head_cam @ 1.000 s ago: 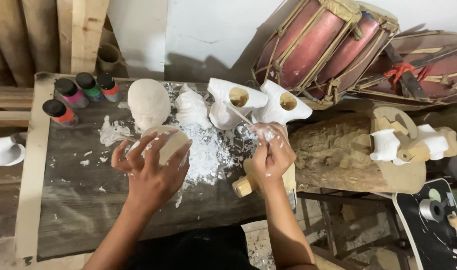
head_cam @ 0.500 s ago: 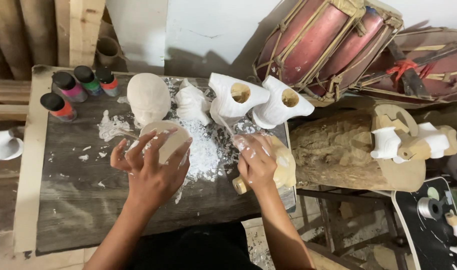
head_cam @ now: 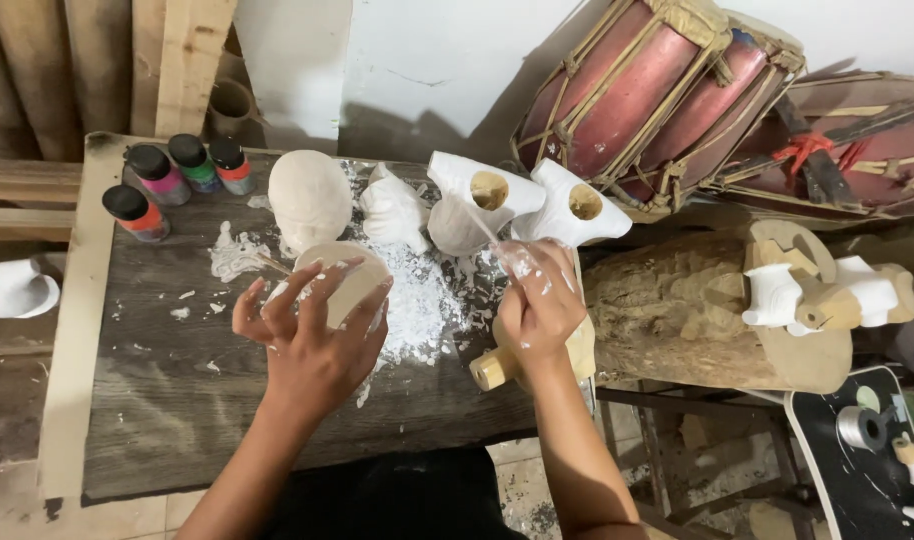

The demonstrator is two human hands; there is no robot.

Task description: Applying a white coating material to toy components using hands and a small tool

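Now lowered from raised position: right hand point(head_cam: 539, 305), closed on thin white-coated stick point(head_cam: 484, 226), beside wooden mallet point(head_cam: 507, 362). Unchanged: left hand point(head_cam: 312, 335), fingers spread, gripping pale rounded wooden carving point(head_cam: 342, 272) above white shavings point(head_cam: 417, 300).

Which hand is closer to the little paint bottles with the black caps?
The left hand. It sits just right of and below the paint bottles, gripping a pale rounded piece. The right hand is much farther right, past the white shavings.

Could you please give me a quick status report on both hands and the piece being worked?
Left hand grips rounded pale carved piece. Right hand pinches thin stick-like tool. White shavings litter dark wooden tabletop.
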